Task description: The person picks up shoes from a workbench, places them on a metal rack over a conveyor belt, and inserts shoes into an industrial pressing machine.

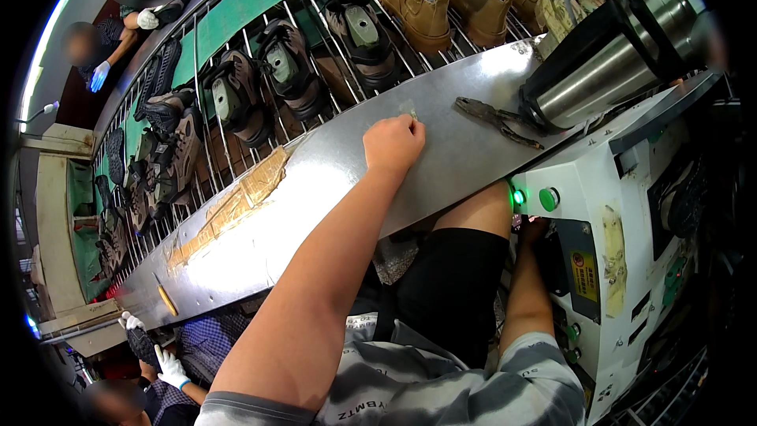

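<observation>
Illumination is bright at centre, dim at lower right. A white light band [41, 71] shows at the upper left; a green button [519, 196] glows. Strong glare washes out the metal counter [260, 241] left of centre; the steel flask [587, 63] carries streaked highlights. Fisheye distortion bows outer edges toward a black rim. Co-workers' heads [85, 43] are blurred

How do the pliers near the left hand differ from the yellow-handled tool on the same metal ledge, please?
The pliers look dark all over, while the yellow-handled tool has a bright grip. The pliers have two handles; the yellow-handled tool has one slim handle. The pliers lie to the right of the left hand, whereas the yellow-handled tool lies toward the ledge's left end. Both lie on the metal ledge.
</observation>
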`<state>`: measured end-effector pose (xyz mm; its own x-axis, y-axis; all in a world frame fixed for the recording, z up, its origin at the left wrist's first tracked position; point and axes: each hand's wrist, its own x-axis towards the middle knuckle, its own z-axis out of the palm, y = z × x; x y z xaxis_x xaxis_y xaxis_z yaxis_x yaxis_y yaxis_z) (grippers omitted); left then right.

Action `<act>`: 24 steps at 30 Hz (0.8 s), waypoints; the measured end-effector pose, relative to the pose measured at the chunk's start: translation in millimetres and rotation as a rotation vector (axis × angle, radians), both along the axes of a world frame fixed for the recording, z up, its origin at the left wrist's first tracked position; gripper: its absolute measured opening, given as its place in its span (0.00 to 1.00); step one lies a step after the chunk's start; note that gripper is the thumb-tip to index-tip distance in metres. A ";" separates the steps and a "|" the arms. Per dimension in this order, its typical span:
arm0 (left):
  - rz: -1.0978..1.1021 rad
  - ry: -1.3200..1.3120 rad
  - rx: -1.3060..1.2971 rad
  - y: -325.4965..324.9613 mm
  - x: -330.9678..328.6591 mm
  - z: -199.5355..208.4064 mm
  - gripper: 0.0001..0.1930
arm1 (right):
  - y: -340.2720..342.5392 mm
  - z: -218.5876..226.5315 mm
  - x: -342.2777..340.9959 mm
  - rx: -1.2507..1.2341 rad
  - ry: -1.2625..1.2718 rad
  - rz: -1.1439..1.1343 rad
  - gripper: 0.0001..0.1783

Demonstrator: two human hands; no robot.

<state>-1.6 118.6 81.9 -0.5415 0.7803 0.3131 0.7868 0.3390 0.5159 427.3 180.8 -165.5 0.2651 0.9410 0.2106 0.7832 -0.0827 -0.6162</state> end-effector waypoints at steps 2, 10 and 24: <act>0.002 0.006 -0.008 -0.2 -0.2 1.0 0.11 | -1.4 -7.5 6.7 -0.066 -0.051 0.031 0.20; 0.005 0.007 -0.017 -2.0 -0.7 2.1 0.11 | -12.5 -2.3 -2.0 -0.045 0.029 0.109 0.19; -0.001 -0.302 0.187 -22.1 -12.1 8.4 0.09 | -103.2 420.8 -66.2 -0.334 0.030 1.112 0.24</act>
<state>-13.7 96.5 90.3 -0.6305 0.7253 0.2763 0.5894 0.2158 0.7785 361.1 77.6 255.2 -0.7417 0.6655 -0.0843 0.5115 0.4798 -0.7128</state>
